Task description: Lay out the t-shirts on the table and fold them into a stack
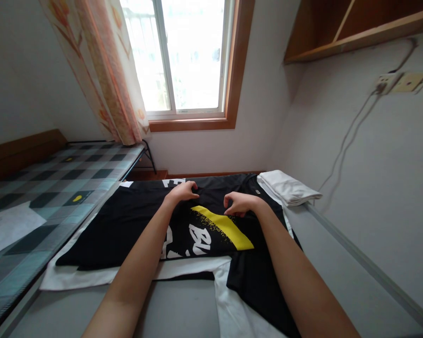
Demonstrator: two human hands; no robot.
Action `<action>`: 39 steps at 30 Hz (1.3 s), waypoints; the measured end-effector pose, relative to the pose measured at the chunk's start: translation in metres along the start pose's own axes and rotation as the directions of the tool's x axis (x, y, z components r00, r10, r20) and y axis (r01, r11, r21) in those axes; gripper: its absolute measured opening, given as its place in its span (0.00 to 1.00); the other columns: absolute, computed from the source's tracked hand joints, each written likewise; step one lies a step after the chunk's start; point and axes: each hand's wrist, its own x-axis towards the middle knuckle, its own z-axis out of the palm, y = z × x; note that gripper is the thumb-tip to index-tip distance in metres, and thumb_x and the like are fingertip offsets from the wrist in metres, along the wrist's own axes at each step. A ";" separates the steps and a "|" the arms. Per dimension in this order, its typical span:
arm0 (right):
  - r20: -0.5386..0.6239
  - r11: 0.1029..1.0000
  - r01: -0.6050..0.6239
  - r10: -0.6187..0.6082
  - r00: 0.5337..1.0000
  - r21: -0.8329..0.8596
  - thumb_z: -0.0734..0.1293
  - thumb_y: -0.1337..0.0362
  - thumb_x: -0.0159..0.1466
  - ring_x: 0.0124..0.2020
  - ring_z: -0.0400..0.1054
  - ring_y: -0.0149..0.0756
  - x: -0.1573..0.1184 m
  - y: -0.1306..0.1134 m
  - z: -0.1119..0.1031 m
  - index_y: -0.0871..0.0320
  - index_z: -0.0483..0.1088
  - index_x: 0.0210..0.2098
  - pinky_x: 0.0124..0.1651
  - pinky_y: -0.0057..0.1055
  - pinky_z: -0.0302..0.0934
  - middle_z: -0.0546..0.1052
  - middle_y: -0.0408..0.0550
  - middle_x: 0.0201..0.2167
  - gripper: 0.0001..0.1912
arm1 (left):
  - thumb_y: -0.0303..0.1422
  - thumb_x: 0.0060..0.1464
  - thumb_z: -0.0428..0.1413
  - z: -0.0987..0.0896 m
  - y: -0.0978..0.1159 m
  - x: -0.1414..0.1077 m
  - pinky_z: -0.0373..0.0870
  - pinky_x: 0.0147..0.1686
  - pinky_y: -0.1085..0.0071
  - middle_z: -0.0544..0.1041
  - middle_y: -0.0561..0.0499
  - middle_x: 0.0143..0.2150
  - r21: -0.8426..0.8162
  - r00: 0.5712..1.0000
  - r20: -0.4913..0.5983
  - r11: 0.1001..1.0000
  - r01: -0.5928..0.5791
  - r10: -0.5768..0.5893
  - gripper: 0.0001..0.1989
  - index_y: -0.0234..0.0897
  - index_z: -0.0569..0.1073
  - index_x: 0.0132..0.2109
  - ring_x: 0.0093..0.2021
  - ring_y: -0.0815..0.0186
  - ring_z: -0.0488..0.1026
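Note:
A black T-shirt [127, 225] with white lettering and a yellow stripe [229, 226] lies spread over a grey tabletop [183, 305]. Beneath it, a white garment [81, 279] shows along the near edge and in a sleeve at the front. My left hand [182, 191] rests at the shirt's middle, fingers curved with a gap to the thumb, and nothing shows in it. To its right, my right hand [242, 203] hovers at or just over the cloth beside the stripe; its thumb and fingers are bent but apart. Whether the fingertips touch the fabric is hard to see.
A folded white cloth [289, 188] sits at the table's back right corner. On the left stands a bed with a checked mattress [91, 164] and a paper sheet [10, 227]. Behind are a curtain [105, 70] and window; a cable [345, 141] hangs on the right wall.

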 end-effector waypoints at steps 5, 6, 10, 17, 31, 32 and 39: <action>0.016 0.997 0.073 -0.073 0.997 -0.028 0.74 0.59 0.54 0.26 0.70 0.31 0.004 -0.004 0.004 0.58 0.68 0.35 0.27 0.25 0.64 0.75 0.41 0.25 0.14 | 0.39 0.46 0.63 0.007 -0.005 0.002 0.65 0.31 0.74 0.76 0.53 0.33 0.053 0.998 -0.063 0.999 0.008 -0.005 0.22 0.40 0.71 0.49 0.33 0.65 0.74; 0.020 0.997 0.070 -0.069 0.997 -0.038 0.73 0.59 0.56 0.25 0.70 0.30 0.004 -0.004 0.004 0.58 0.69 0.34 0.27 0.24 0.64 0.75 0.42 0.25 0.12 | 0.39 0.45 0.64 0.007 -0.006 0.003 0.65 0.31 0.74 0.76 0.53 0.34 0.055 0.998 -0.067 0.998 0.005 -0.002 0.23 0.41 0.71 0.50 0.34 0.64 0.74; -0.009 0.983 0.069 -0.071 0.997 -0.168 0.70 0.61 0.57 0.26 0.69 0.30 0.006 -0.008 0.008 0.60 0.71 0.31 0.25 0.22 0.59 0.76 0.45 0.26 0.09 | 0.38 0.43 0.65 0.010 -0.013 0.008 0.66 0.31 0.74 0.75 0.52 0.36 -0.005 0.998 -0.061 1.000 -0.014 0.014 0.30 0.40 0.68 0.53 0.35 0.64 0.73; -0.008 0.945 0.146 -0.155 0.988 -0.293 0.71 0.65 0.53 0.33 0.71 0.34 0.009 -0.016 0.015 0.61 0.75 0.34 0.27 0.23 0.58 0.79 0.48 0.34 0.09 | 0.32 0.48 0.61 0.015 -0.016 0.012 0.67 0.31 0.74 0.75 0.52 0.34 -0.051 0.997 -0.072 0.998 -0.035 0.031 0.24 0.39 0.69 0.53 0.33 0.66 0.73; 0.019 0.946 0.262 -0.263 0.965 -0.191 0.69 0.64 0.55 0.30 0.69 0.33 0.010 -0.013 0.013 0.61 0.77 0.30 0.27 0.23 0.56 0.77 0.45 0.28 0.06 | 0.27 0.49 0.58 0.010 -0.012 0.007 0.67 0.33 0.74 0.76 0.53 0.33 -0.046 0.998 -0.055 0.999 0.007 -0.009 0.23 0.40 0.69 0.54 0.35 0.65 0.74; -0.021 0.947 0.269 -0.277 0.961 -0.177 0.69 0.63 0.56 0.30 0.68 0.33 0.011 -0.012 0.013 0.61 0.76 0.31 0.27 0.24 0.56 0.77 0.46 0.28 0.08 | 0.29 0.49 0.58 0.010 -0.010 0.006 0.67 0.34 0.74 0.76 0.53 0.33 -0.029 0.998 -0.060 1.000 0.013 -0.014 0.23 0.41 0.69 0.54 0.36 0.65 0.74; -0.471 0.939 0.265 -0.339 0.814 -0.218 0.65 0.61 0.63 0.34 0.68 0.32 0.031 0.003 0.021 0.59 0.74 0.37 0.38 0.26 0.59 0.76 0.48 0.35 0.09 | 0.36 0.45 0.62 0.016 0.002 0.006 0.65 0.33 0.72 0.73 0.52 0.34 0.030 0.964 -0.184 0.981 -0.191 0.193 0.13 0.40 0.74 0.40 0.35 0.64 0.71</action>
